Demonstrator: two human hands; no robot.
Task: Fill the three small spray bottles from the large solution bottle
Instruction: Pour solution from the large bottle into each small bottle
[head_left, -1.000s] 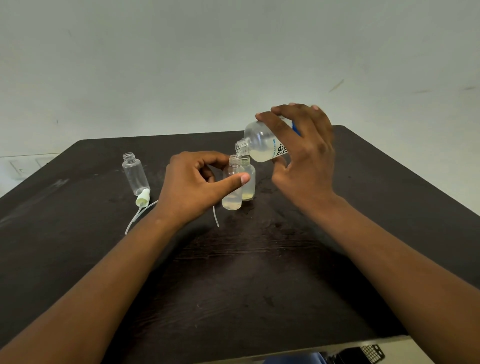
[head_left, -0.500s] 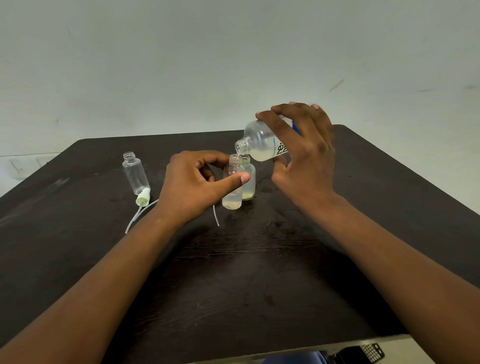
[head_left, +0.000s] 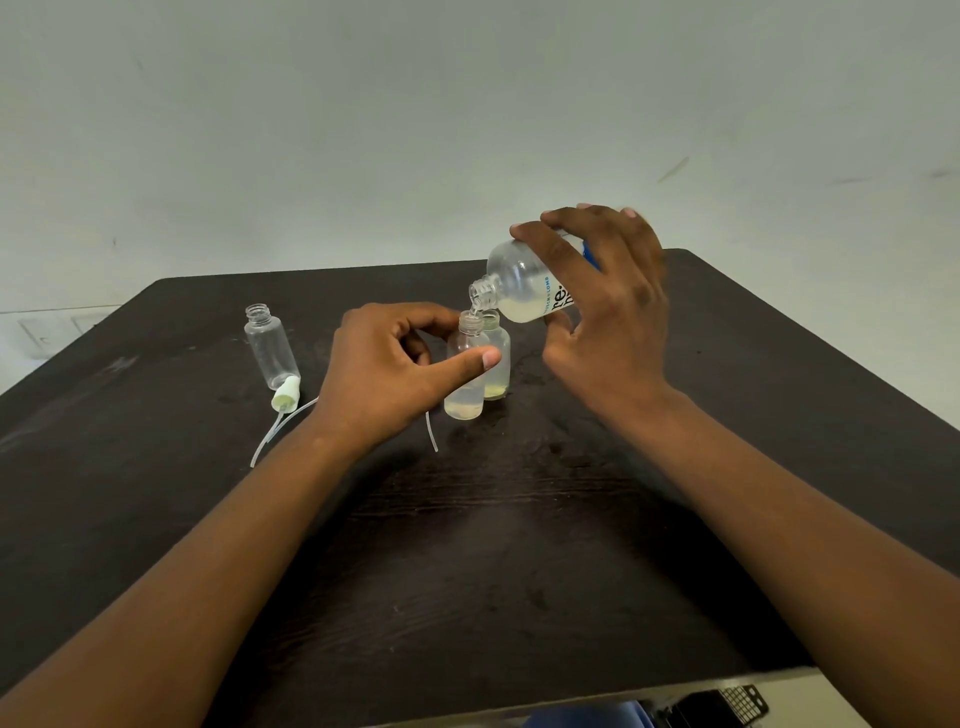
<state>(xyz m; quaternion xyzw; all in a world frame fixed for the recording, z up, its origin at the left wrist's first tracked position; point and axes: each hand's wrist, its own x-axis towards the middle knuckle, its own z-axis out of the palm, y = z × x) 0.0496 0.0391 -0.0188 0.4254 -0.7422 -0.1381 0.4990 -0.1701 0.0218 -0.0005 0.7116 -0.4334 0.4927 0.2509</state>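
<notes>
1. Large solution bottle (head_left: 524, 283): tipped neck-down over the near small spray bottle (head_left: 466, 374), thin stream dropping into its open mouth; held above the dark surface (head_left: 467, 571) near its far side.
2. Left hand (head_left: 395, 374): thumb and curled fingers (head_left: 480, 359) pinching the near bottle, steadying it upright.
3. Right hand (head_left: 608, 306): fingers wrapped over the big bottle's body, clamped on it.
4. Second small bottle (head_left: 497, 358): touching or just behind the first, a little yellowish liquid at its bottom.
5. Third small bottle (head_left: 271, 345): well apart to the left, open and seemingly empty; spray pump (head_left: 287, 396) with tube lying at its base.
6. Risks, as judged: narrow mouth, so slight tilt or wobble likely sends liquid down the outside; steeper tip likely surges and overflows; nudged neighbour could topple.
</notes>
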